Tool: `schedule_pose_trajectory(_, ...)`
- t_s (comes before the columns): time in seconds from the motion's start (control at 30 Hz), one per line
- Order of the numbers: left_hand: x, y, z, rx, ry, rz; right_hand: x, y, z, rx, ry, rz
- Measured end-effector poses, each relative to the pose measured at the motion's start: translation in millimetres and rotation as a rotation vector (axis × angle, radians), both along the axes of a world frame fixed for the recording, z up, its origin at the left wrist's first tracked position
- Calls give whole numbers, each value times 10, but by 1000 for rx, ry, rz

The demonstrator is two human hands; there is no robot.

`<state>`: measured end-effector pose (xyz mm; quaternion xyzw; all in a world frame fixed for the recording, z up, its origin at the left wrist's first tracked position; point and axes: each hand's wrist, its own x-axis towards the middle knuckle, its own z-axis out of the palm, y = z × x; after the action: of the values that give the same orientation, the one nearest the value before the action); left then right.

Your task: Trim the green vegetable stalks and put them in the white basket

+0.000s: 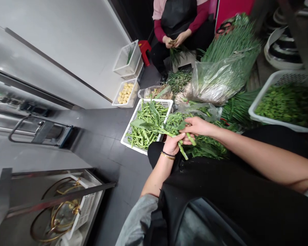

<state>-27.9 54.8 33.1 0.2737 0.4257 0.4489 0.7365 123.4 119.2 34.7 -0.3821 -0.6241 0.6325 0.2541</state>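
Note:
My left hand (172, 145), with a dark band and a gold bracelet at its wrist, is closed around leafy green vegetable stalks (182, 150), their thick cut ends pointing towards me. Close against it, my right hand (196, 126) pinches the same greens near the leaves and buds. Long leaves (143, 124) reach out from the held stalks over a white plastic basket (166, 102). Inside that basket lie many cut green stem pieces (141, 136). Below my hands, more leafy greens (207, 147) are heaped near my lap, partly hidden by my right arm.
A co-worker (179, 20) sits opposite, handling green stalks. Between us are a bag of long scallions (220, 75) and a trimmings pile (179, 80). A crate of potatoes (125, 93) stands by the wall, a basket of greens (284, 102) at right, a metal shelf (97, 188) at lower left.

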Motion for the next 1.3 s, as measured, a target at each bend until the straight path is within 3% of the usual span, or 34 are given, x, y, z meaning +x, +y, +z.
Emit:
schedule_pose_trajectory(0.13,-68,-15,-38,-77,-115,257,78,-14,-73,-148,180,-234)
schedule_pose_trajectory(0.3,2,-108,-60,-135,-141,76,64,42,-88,-90,152,-184)
schedule_pose_trajectory(0.37,58,-129,-65,-102,-128,138,25,41,-26,58,-6,-144)
schedule_pose_trajectory(0.5,113,-118,-78,-34,-96,356,-50,-178,131,672,-613,-74)
schedule_pose_trajectory(0.57,95,-111,-76,-11,-121,396,-13,-335,159,843,-731,67)
schedule_pose_trajectory(0.67,29,-125,-56,-4,-189,358,192,-399,114,740,-681,387)
schedule_pose_trajectory(0.73,-5,-150,-39,-23,-261,291,346,-283,72,511,-599,417)
schedule_pose_trajectory(0.87,22,-209,-31,-90,-400,126,381,37,83,25,-20,193)
schedule_pose_trajectory(0.93,64,-235,-37,-133,-378,57,259,104,115,-102,266,144)
schedule_pose_trajectory(1.0,102,-256,-39,-112,-297,53,119,98,134,-133,340,70)
schedule_pose_trajectory(1.13,180,-284,-26,140,-103,268,-41,4,153,32,28,-171)
schedule_pose_trajectory(1.23,268,-287,-20,200,-46,388,-86,-63,186,383,-185,-431)
schedule_pose_trajectory(1.3,327,-279,-20,203,-26,418,-114,-129,186,572,-262,-524)
